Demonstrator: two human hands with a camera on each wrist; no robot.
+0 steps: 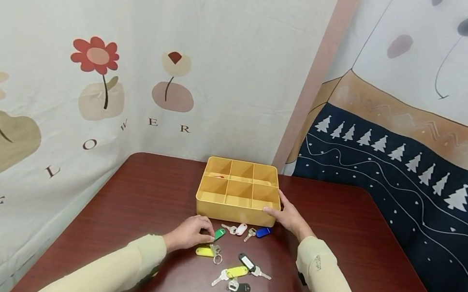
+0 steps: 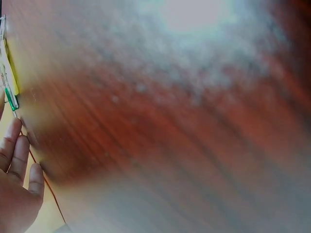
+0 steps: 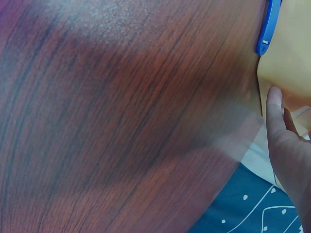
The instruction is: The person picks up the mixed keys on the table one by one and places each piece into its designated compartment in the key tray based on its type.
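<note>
My left hand (image 1: pixel 190 232) pinches at a key with a green tag (image 1: pixel 219 234); the fingertips cover part of it. In the left wrist view the green tag (image 2: pixel 9 99) shows right by the fingers at the left edge. Just below this hand lies a yellow-tagged key (image 1: pixel 205 252) with a metal ring. My right hand (image 1: pixel 292 219) grips the front right corner of a yellow divided box (image 1: pixel 230 212), thumb on the front wall and fingers along the right side. A blue tag (image 3: pixel 268 31) lies close by the box in the right wrist view.
Between box and hands lie a white-tagged key (image 1: pixel 241 229) and a blue-tagged key (image 1: pixel 263 232). Nearer sit another yellow-tagged key (image 1: pixel 237 271) and two black-tagged keys, one upper (image 1: pixel 247 262), one lower (image 1: pixel 241 288). A small red thing (image 1: pixel 218 177) shows in the box's back left compartment. Printed cloths hang behind the dark red table (image 1: pixel 159 180).
</note>
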